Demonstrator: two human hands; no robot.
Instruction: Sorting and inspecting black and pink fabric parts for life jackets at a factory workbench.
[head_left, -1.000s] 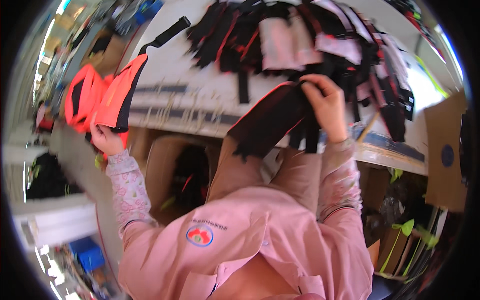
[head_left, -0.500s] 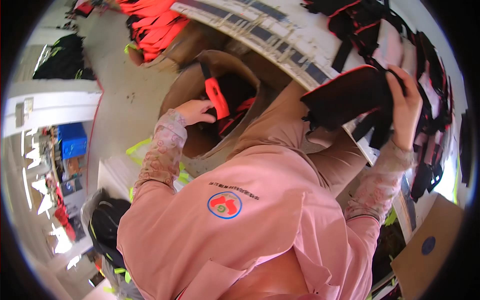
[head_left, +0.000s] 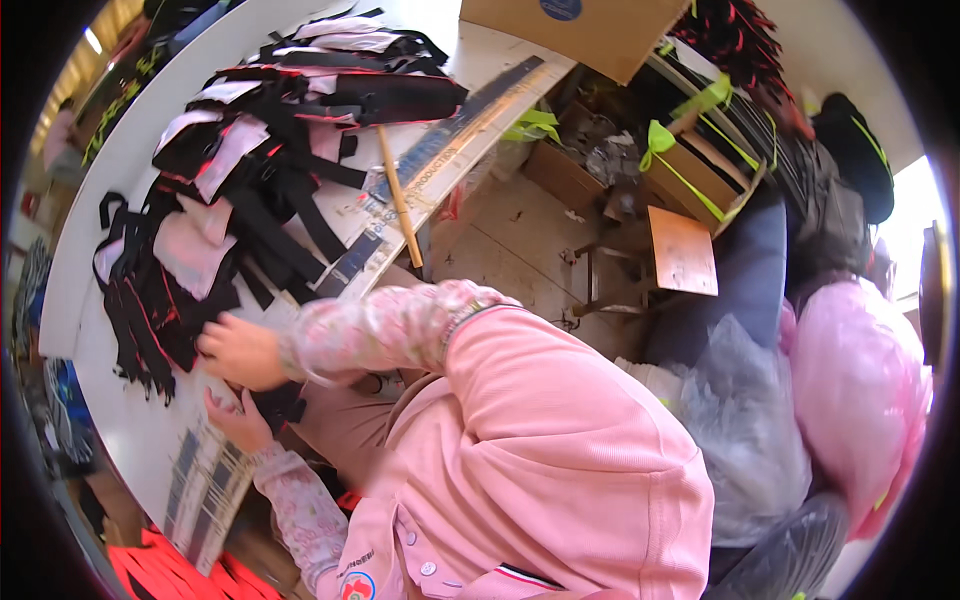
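On the white table's left part, a pile of black fabric pieces with red edging and straps (head_left: 320,95) is spread out, with pale pink panels among them. My right hand (head_left: 245,350) reaches across beside the near end of this pile, slightly blurred, fingers apart and nothing visible in them. Just below it, my left hand (head_left: 240,420) is raised near the table edge, its fingers parted and no object seen in it. A dark fabric piece (head_left: 288,405) shows by the hands, above my lap; what bears it is hidden.
The white table (head_left: 90,310) has a worn taped edge, with a wooden stick (head_left: 400,200) across it. Bright orange pieces (head_left: 180,570) lie below at lower left. A cardboard box (head_left: 590,30), a small stool (head_left: 683,250) and plastic bags (head_left: 860,390) stand around.
My body and view have turned right. The black red-edged panel is no longer in my right hand, which has come near my left hand. The left hand has left the barrel with the orange strap.
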